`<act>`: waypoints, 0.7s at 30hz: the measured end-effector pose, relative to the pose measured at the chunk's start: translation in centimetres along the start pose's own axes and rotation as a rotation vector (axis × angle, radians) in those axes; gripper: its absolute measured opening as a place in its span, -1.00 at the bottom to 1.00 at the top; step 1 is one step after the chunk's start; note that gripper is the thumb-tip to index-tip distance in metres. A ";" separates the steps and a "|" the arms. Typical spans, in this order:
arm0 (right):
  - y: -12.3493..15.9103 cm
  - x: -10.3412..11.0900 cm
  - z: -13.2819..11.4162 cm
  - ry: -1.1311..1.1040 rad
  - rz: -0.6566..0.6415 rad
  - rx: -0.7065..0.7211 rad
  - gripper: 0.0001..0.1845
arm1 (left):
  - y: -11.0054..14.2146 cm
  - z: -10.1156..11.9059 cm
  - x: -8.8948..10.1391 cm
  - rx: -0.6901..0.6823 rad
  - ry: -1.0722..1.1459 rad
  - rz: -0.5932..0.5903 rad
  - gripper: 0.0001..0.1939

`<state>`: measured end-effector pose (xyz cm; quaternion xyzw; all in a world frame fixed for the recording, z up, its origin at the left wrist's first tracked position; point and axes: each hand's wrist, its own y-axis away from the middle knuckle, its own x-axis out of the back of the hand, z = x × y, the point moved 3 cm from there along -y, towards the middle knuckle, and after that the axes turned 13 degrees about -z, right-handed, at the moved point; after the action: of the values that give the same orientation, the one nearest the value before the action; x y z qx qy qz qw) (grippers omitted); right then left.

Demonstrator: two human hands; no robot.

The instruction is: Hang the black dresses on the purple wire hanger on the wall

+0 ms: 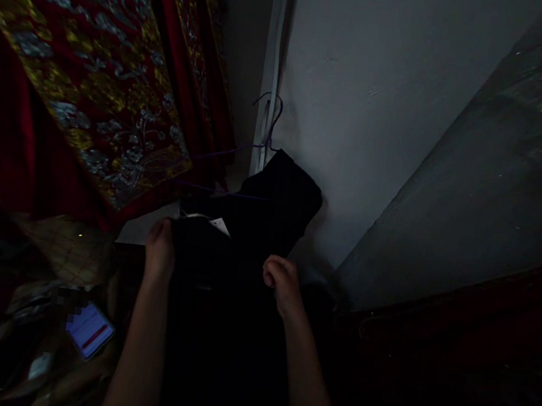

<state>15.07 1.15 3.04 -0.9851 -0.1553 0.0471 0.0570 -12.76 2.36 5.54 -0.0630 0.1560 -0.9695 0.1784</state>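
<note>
A black garment [274, 217] hangs half on a thin purple wire hanger [276, 126], its cloth covering the hanger's right side while the left side shows bare. A small white tag [220, 225] sticks out near the top of the cloth. My left hand [161, 241] grips the garment's upper left edge, fingers closed. Over the right part of the same dark cloth, my right hand [281, 278] is curled shut on it, though the exact pinch is hard to see in the dim light. The garment's lower part fades into darkness between my forearms.
Red cloth with gold and silver embroidery [110, 86] hangs at the left. A pale wall [367, 95] with a vertical pipe [278, 43] stands ahead. At lower left, a person seen in part is beside a lit phone [89, 331]. A greyish sheet [498, 168] leans at the right.
</note>
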 end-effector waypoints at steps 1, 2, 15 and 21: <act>0.3 0.4 0.2 0.002 -0.007 -0.016 -0.75 | 1.2 -0.9 -0.5 0.010 -0.036 0.025 -0.62; 0.6 0.7 0.5 0.019 -0.021 -0.033 -0.76 | 2.2 -1.4 -1.2 0.015 -0.048 0.032 -0.62; 0.2 -3.7 -0.5 0.123 -0.106 0.188 -0.65 | 7.6 7.7 -9.9 -0.384 -0.094 -0.554 -0.81; -2.3 -0.5 -4.9 0.237 -0.308 0.057 -0.89 | 6.1 3.8 -8.7 -0.186 -0.182 -0.847 -0.58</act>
<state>14.46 2.70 8.20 -0.9464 -0.2948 -0.0741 0.1093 -2.01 -0.88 6.54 -0.2220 0.1866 -0.9294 -0.2281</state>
